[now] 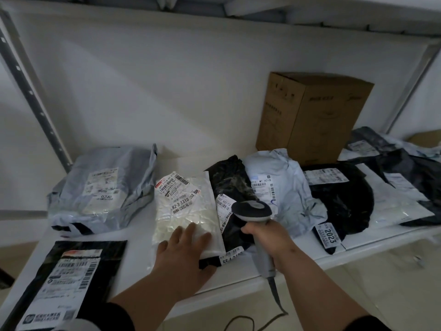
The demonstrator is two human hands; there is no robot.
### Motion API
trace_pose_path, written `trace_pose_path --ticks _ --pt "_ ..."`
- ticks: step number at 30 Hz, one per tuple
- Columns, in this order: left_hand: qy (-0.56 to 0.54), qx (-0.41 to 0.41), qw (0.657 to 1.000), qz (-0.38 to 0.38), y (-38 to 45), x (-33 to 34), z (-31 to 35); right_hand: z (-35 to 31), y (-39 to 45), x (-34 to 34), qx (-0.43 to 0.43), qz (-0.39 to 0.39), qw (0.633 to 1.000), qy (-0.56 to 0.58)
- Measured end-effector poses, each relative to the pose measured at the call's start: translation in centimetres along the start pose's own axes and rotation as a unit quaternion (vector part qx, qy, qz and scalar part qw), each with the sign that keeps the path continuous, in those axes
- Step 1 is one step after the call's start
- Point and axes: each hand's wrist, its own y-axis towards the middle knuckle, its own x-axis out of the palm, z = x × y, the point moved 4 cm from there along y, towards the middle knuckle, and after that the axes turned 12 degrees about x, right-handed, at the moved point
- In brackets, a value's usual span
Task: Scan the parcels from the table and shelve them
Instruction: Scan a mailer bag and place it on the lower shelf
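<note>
Left hand (183,255) is lying flat, fingers straight, pressing the white bubble mailer (188,209) on the shelf (133,263). Right hand (268,237) is grasping the scanner (254,212), its head hanging over a black parcel (229,185).

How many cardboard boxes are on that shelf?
1 for sure: the box upright at the back, right of centre. A brown corner at far right may be another.

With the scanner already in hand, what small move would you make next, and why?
Probably tilt the scanner left onto the white parcel's label. The left hand lies flat on that parcel's near end, the label faces up, and the right hand holds the scanner just beside it.
</note>
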Motion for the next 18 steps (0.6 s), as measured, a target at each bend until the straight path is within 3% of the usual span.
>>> trace_pose_path --ticks 6,11,16,18 --pt "-0.007 -0.006 1.000 0.012 1.3 -1.0 -1.1 -1.8 0.8 0.2 -0.026 -0.020 0.999 -0.032" --pt "-0.001 -0.051 0.999 0.019 4.5 -1.9 -3.9 -3.5 3.2 0.4 -0.019 -0.025 0.998 0.048" --pt "0.078 -0.071 0.991 0.079 5.8 -3.1 -4.3 -4.7 4.6 -0.3 -0.043 0.085 0.995 0.019" --pt "0.060 -0.058 0.988 0.128 5.2 -3.2 -3.4 -4.5 4.9 -0.3 -0.036 0.073 0.996 0.043"
